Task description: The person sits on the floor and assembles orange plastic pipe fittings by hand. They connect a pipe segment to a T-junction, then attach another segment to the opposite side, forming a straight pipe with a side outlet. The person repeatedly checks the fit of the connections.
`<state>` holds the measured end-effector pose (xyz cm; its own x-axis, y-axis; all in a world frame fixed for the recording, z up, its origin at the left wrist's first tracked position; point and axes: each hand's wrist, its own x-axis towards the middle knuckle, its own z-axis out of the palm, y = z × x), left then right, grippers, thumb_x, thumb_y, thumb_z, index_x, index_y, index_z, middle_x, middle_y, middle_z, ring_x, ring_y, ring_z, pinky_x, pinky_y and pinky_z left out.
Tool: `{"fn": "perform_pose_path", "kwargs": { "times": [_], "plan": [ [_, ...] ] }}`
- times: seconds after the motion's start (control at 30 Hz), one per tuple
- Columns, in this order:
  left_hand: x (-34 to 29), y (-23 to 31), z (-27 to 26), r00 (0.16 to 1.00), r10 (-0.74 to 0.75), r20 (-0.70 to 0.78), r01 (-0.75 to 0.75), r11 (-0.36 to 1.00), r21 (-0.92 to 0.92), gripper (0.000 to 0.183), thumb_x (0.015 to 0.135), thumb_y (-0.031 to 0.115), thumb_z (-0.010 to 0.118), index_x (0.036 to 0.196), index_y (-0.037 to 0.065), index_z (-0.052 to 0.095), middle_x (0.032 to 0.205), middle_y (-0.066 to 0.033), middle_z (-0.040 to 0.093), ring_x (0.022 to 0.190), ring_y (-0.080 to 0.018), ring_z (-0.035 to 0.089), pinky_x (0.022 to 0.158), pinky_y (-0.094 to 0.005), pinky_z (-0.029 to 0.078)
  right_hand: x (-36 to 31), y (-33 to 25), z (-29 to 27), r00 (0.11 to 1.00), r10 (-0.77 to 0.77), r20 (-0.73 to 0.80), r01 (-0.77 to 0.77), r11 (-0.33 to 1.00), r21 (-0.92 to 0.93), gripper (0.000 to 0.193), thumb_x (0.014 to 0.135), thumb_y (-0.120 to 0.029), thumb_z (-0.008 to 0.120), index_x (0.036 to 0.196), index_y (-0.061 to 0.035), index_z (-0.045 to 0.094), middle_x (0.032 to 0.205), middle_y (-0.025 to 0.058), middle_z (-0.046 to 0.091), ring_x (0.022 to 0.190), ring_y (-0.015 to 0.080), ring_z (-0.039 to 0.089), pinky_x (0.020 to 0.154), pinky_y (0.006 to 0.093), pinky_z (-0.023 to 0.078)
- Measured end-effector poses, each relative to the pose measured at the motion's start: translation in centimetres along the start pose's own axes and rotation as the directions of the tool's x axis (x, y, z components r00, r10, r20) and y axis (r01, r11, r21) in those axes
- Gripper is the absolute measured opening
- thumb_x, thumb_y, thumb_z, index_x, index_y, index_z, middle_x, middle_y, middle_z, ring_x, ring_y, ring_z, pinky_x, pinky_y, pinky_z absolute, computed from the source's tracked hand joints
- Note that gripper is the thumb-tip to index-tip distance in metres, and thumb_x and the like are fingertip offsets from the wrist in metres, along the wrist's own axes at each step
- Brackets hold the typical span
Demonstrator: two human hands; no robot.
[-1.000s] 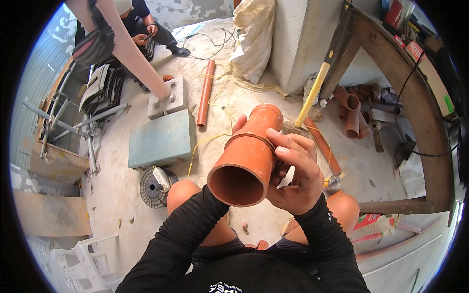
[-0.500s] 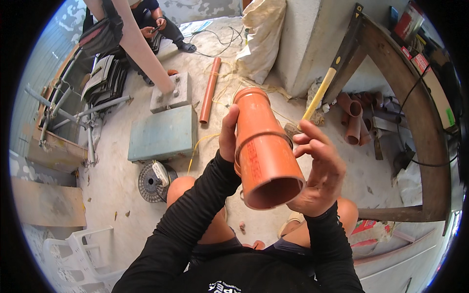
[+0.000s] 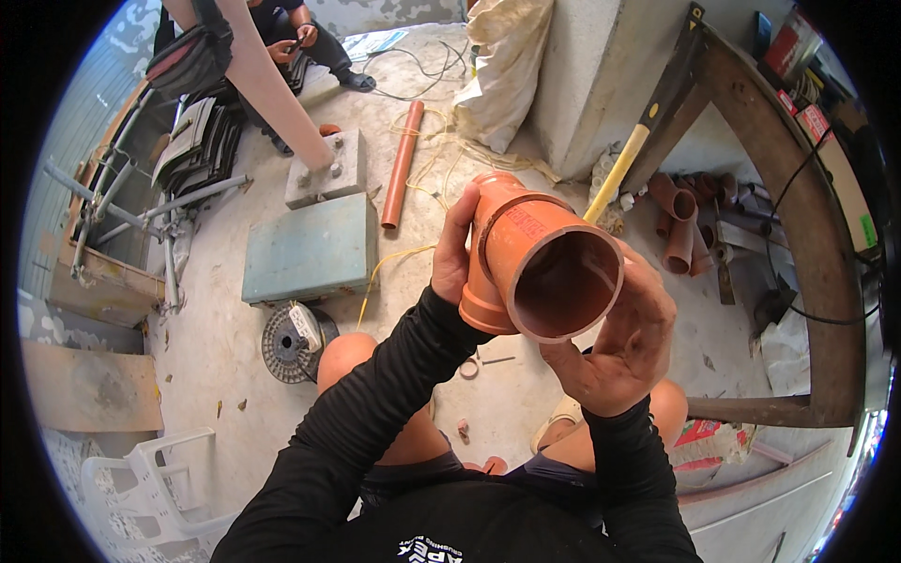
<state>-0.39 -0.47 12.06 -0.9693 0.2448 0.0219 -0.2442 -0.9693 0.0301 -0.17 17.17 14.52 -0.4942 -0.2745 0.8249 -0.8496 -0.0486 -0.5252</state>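
An orange plastic pipe fitting (image 3: 511,249) is held up in front of me, its wide round mouth tilted toward me so that the hollow inside shows. A raised collar rings its middle, and a side branch or collar bulges out at its lower left. My left hand (image 3: 454,251) is wrapped round the fitting's far left side, thumb along the wall and the other fingers hidden. Cupped against the right side near the mouth is my right hand (image 3: 631,338), its thumb under the rim and fingers partly behind the fitting.
Beyond lie a long orange pipe (image 3: 404,164), a blue-grey metal box (image 3: 312,249) and a cable reel (image 3: 287,342). A yellow-handled tool (image 3: 619,174) leans by a wooden frame (image 3: 826,310), with orange pipe pieces (image 3: 674,202) behind. Another person (image 3: 314,47) sits at the far left.
The fitting has turned, its mouth swinging up and right to show more of the inside. My right hand has closed in against it; its fingers were raised beside it before.
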Motion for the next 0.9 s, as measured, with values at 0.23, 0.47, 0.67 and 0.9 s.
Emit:
{"fn": "perform_pose_path", "kwargs": {
  "times": [0.23,0.47,0.67,0.9],
  "plan": [
    [0.3,-0.8,-0.6,0.981,0.061,0.187,-0.059,0.998,-0.018,0.042,0.104,0.046,0.057,0.128,0.011,0.057,0.122,-0.0138,0.069,0.112,-0.0285,0.069,0.102,-0.0471,0.056,0.0,0.0,0.4,0.999,0.016,-0.038,-0.015,1.000,0.008,0.078,0.075,0.000,0.089,0.140,-0.0028,0.047,0.139,0.0254,0.057,0.117,0.0268,0.065,0.083,0.0308,0.059],
    [0.5,-0.7,-1.0,0.982,-0.037,0.187,0.051,0.996,-0.072,0.050,0.103,0.049,0.056,0.130,0.008,0.058,0.122,-0.0158,0.069,0.111,-0.0298,0.069,0.101,-0.0466,0.056,0.4,-0.5,0.4,0.999,-0.002,-0.048,-0.002,0.997,-0.078,0.069,0.073,0.002,0.089,0.133,-0.0028,0.054,0.135,0.0238,0.061,0.112,0.0282,0.067,0.084,0.0321,0.058],
    [0.2,-0.6,-1.2,0.979,-0.072,0.189,0.083,0.995,-0.051,0.055,0.102,0.053,0.056,0.132,0.007,0.058,0.124,-0.0163,0.069,0.111,-0.0307,0.069,0.100,-0.0470,0.057,0.5,-1.4,0.5,0.997,-0.068,-0.019,0.065,0.989,-0.134,0.066,0.072,0.002,0.089,0.130,-0.0042,0.057,0.134,0.0212,0.063,0.109,0.0306,0.068,0.088,0.0355,0.056],
    [1.1,-0.9,-2.1,0.975,-0.102,0.195,0.115,0.992,-0.059,0.061,0.101,0.057,0.055,0.134,0.006,0.059,0.125,-0.0170,0.069,0.111,-0.0318,0.069,0.099,-0.0475,0.057,0.3,-0.2,0.6,0.993,0.053,-0.110,-0.061,0.995,-0.075,0.063,0.074,0.000,0.089,0.129,0.0000,0.058,0.133,0.0223,0.063,0.101,0.0255,0.070,0.085,0.0328,0.058]
  ]
}}
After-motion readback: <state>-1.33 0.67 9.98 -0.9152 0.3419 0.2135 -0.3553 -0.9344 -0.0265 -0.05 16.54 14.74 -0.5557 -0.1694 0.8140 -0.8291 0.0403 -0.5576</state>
